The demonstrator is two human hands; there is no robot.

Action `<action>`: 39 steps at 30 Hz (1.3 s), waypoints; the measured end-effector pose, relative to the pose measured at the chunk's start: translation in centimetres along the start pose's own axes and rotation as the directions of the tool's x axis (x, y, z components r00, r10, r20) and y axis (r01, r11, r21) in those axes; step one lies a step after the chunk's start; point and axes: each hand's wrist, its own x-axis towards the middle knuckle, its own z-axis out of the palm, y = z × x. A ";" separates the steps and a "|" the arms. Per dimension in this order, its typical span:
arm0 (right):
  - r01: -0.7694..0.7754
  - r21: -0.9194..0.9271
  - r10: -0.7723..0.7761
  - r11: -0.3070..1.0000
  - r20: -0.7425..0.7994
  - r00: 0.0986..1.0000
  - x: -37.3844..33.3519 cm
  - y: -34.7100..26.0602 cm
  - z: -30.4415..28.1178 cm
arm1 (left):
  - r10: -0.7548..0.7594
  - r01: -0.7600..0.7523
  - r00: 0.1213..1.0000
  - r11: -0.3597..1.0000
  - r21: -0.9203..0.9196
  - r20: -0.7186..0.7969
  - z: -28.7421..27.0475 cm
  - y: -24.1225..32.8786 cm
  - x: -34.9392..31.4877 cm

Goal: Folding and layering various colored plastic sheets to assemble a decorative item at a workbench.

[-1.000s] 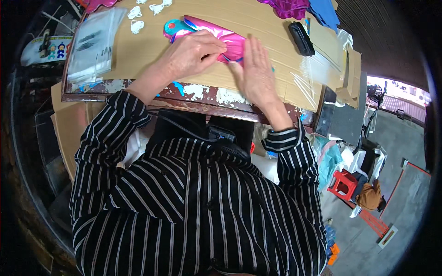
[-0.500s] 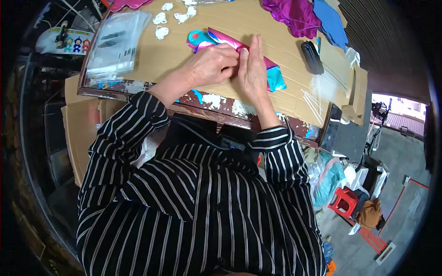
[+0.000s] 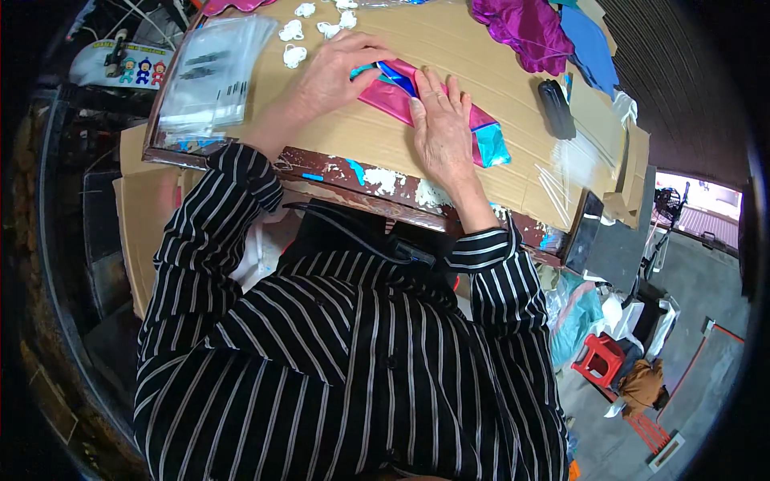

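A flat, folded foil balloon [image 3: 393, 100], shiny pink with teal and blue parts, lies slantwise on the cardboard-covered tabletop [image 3: 321, 136]. At its far left end my left hand [image 3: 333, 76] is closed, thumb and forefinger pinching the teal edge. A blue fold shows between my hands, partly lifted. My right hand [image 3: 443, 132] lies flat across the middle of the balloon, fingers stretched out and pressing it down. The teal right end [image 3: 492, 144] sticks out beyond that hand. Part of the balloon is hidden under both hands.
Clear plastic bags [image 3: 208, 76] lie at the left, with several small white pieces [image 3: 294, 55] beside them. Purple foil [image 3: 525, 32] and blue foil [image 3: 589, 52] are at the far right. A black case [image 3: 555, 108], white straws [image 3: 553, 192] and a phone [image 3: 584, 232] lie along the right side.
My left hand has moved left and away from my right hand, to the balloon's left end. My right hand has turned down flat onto the balloon. The blue fold now shows between them.
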 end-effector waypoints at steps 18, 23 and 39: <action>0.054 0.003 -0.054 0.999 0.033 0.998 -0.4 0.3 0.2 | 0.010 -0.005 0.997 0.998 0.057 -0.082 0.0 2.2 1.1; 0.057 0.008 -0.057 0.998 0.017 0.998 -0.1 0.2 0.3 | 0.105 -0.116 0.989 0.988 0.102 0.106 1.3 1.5 0.3; -0.162 -0.029 0.161 0.986 -0.035 0.986 -1.8 -0.5 0.7 | -0.232 0.204 0.965 0.957 0.205 0.124 0.9 9.1 -2.0</action>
